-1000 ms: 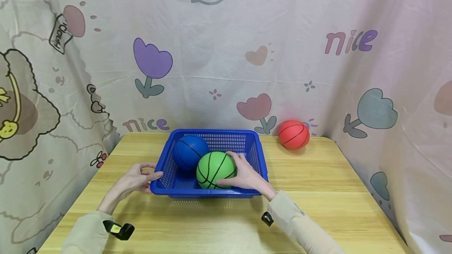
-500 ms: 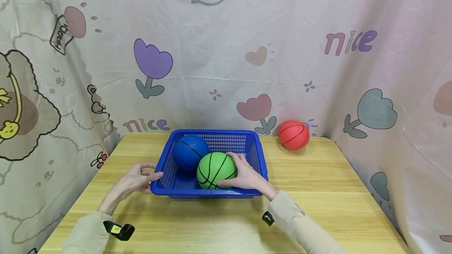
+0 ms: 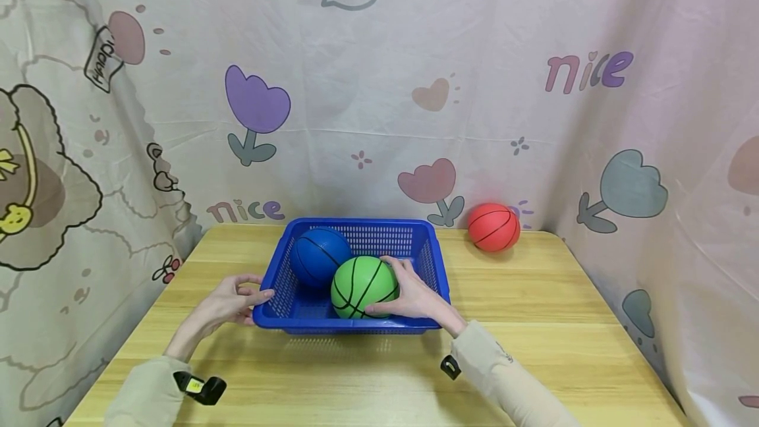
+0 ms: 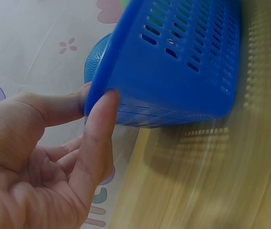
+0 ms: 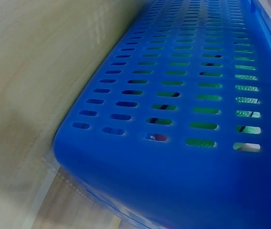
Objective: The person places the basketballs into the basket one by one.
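A blue slotted plastic basket (image 3: 344,323) stands on the wooden table, with a blue basketball (image 3: 320,256) at its back left and a green basketball (image 3: 363,287) at its front. My left hand (image 3: 228,300) pinches the basket's left rim; the left wrist view shows thumb and index finger on either side of the rim (image 4: 107,62). Reaching over the front right rim, my right hand (image 3: 412,292) grips the right side of the green ball, thumb in front and fingers behind. In the right wrist view the basket's wall (image 5: 173,167) hides that hand, and green shows through the slots.
A red basketball (image 3: 493,227) rests at the back right of the table (image 3: 534,361), outside the basket. Behind and at both sides hangs a printed cloth (image 3: 356,84) that meets the table's edges.
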Available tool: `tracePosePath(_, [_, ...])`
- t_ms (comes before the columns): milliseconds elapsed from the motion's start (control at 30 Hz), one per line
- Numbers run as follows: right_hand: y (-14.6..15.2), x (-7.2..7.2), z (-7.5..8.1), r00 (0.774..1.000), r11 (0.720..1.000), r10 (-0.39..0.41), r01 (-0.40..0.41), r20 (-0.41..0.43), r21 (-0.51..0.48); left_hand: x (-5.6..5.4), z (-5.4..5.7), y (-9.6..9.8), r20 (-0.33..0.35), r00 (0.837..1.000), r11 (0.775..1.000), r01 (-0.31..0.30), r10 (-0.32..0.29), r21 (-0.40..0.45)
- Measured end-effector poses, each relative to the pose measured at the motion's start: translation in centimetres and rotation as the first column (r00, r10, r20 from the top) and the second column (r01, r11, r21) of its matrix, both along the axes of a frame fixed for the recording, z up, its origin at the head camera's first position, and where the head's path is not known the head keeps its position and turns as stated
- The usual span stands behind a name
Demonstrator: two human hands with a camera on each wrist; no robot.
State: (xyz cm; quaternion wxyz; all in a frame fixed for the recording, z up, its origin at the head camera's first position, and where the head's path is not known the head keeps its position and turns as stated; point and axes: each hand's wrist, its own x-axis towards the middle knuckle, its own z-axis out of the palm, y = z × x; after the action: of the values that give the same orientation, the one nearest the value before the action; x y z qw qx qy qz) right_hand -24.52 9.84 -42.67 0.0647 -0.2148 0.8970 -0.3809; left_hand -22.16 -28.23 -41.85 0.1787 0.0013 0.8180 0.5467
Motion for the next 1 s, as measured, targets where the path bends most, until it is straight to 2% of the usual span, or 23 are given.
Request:
tracePosePath(367, [-0.1,0.2,0.2,1.0,1.0,-0.011,0.011,-0.011,0.019,0.2,0.1,0.0,0.007,1.0,1.0,0.002,-0.002,0.014])
tracePosePath(533, [0.6,-0.3,1.0,1.0,1.0,0.002,-0.001,-0.025,0.016,0.2,0.1,-0.1,0.005,1.0,1.0,0.012,-0.012,0.026])
tracePosePath(633, [1.8,-1.3,2.2,0.998,0.999,-0.025,0.023,-0.05,-0.038,0.2,0.0,0.0,0.003,1.0,0.999,0.017,-0.017,0.033])
tracePosePath(733, [3.7,-2.6,3.6,0.991,0.985,-0.108,0.095,-0.082,-0.143,0.1,0.0,0.1,0.003,1.0,1.0,0.009,-0.009,0.021])
tracePosePath(800, [5.2,-3.4,4.4,0.975,0.962,-0.195,0.17,-0.102,-0.214,0.1,0.0,0.1,0.005,1.0,1.0,0.001,-0.001,0.006])
tracePosePath(867, [6.7,-4.5,4.7,0.943,0.927,-0.303,0.258,-0.138,-0.272,0.0,0.0,0.1,0.008,1.0,1.0,-0.005,0.005,-0.004])
tracePosePath(933, [8.2,-5.5,4.7,0.895,0.883,-0.411,0.344,-0.173,-0.319,0.0,0.0,0.0,0.007,1.0,1.0,-0.004,0.004,-0.01])
tracePosePath(1000, [9.6,-6.6,4.1,0.831,0.838,-0.511,0.426,-0.218,-0.341,0.0,0.0,0.0,0.008,1.0,1.0,-0.005,0.005,-0.01])
